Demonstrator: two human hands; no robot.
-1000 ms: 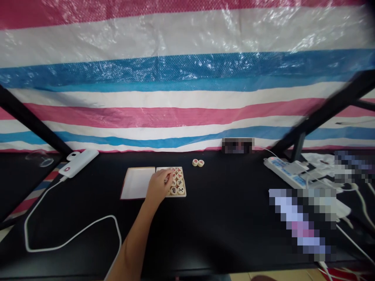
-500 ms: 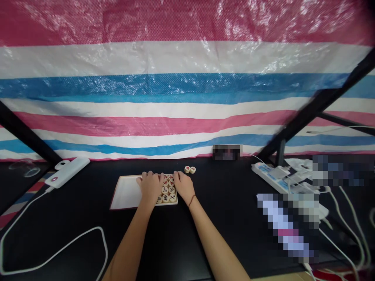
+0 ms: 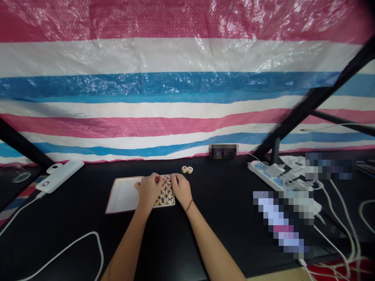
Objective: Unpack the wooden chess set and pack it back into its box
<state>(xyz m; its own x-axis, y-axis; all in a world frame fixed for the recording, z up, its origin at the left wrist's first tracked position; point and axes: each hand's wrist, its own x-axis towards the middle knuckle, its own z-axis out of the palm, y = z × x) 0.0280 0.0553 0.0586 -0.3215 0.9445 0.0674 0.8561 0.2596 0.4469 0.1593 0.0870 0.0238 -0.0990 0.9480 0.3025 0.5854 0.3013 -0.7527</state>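
Observation:
A shallow box [image 3: 175, 198] of round Chinese chess pieces [image 3: 169, 200] lies on the black table, its pieces marked in red and black characters. My left hand [image 3: 150, 189] rests over the left part of the pieces, fingers bent down and thumb spread out to the left; it covers several of them. Against the box's right edge, my right hand [image 3: 181, 189] is closed, its fingertips partly hidden. The white-lined lid [image 3: 123, 195] lies flat at the left, adjoining the box. Two loose red-marked pieces [image 3: 186, 169] sit side by side beyond my right hand.
A white power bank-like device [image 3: 63, 177] with a cable [image 3: 88, 236] is at the left. On the right are a power strip [image 3: 265, 173], tangled white cables [image 3: 348, 230] and a blurred-out long item [image 3: 278, 222]. A striped plastic sheet [image 3: 164, 125] hangs behind.
The whole view has shifted slightly. My left hand's fingers have drawn in a little over the pieces. My right hand stays at the box's edge, and the two loose pieces stay put.

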